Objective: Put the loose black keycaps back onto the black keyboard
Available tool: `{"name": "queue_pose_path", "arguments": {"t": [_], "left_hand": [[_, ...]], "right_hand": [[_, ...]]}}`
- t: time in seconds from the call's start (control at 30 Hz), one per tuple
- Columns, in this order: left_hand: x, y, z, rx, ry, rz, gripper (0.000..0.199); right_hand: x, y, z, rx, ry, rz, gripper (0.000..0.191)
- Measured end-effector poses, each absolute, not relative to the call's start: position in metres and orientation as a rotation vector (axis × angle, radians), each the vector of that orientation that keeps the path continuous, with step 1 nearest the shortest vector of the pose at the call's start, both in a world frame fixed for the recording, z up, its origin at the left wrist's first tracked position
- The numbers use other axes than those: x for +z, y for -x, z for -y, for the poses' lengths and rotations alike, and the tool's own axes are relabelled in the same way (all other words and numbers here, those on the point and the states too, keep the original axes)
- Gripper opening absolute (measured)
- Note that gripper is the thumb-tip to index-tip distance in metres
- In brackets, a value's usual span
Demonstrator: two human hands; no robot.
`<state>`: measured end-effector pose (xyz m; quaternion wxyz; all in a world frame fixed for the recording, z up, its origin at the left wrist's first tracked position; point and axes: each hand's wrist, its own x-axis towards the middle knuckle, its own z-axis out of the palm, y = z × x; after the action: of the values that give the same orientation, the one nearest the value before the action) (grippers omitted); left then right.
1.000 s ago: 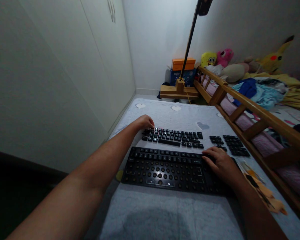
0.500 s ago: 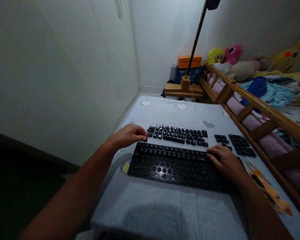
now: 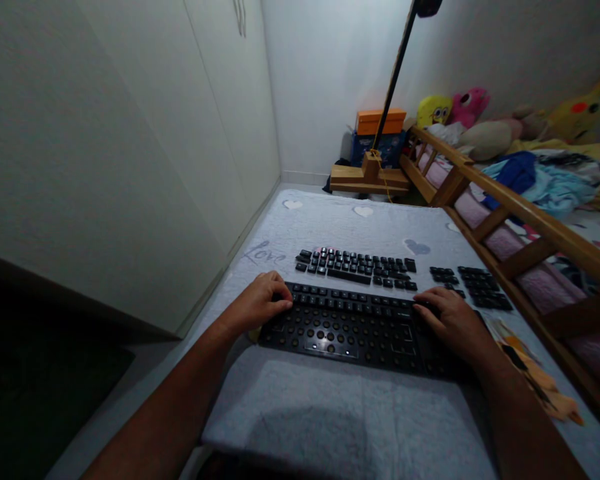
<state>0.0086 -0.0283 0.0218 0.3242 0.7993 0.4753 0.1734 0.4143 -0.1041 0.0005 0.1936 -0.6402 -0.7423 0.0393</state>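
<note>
Your left hand [image 3: 263, 301] has moved nearer, from beside the keyboard [image 3: 330, 330] onto its far left corner — fingertips bunched toward the thumb, though whether they pinch anything can't be told. Your right hand [image 3: 450, 321] rests on the keyboard's right part, thumb spread from fingers — loose keycaps [image 3: 349, 275] lie just beyond, on the far side.

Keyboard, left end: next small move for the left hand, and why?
Probably press down with the left hand at the left end of the keyboard: its fingers are bunched there, bare stems show across the keyboard's nearer part, and loose keycaps lie beyond. The right hand rests on the other end, which may steady it. Whether the left fingers hold a keycap is hidden.
</note>
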Motion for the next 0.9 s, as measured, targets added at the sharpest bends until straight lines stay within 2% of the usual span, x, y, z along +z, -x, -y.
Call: {"name": "queue_pose_path", "arguments": {"t": [0.9], "left_hand": [[0.009, -0.006, 0.030, 0.570, -2.024, -1.222, 0.009]], "right_hand": [[0.000, -0.415, 0.104, 0.101, 1.806, 2.093, 0.026]]}}
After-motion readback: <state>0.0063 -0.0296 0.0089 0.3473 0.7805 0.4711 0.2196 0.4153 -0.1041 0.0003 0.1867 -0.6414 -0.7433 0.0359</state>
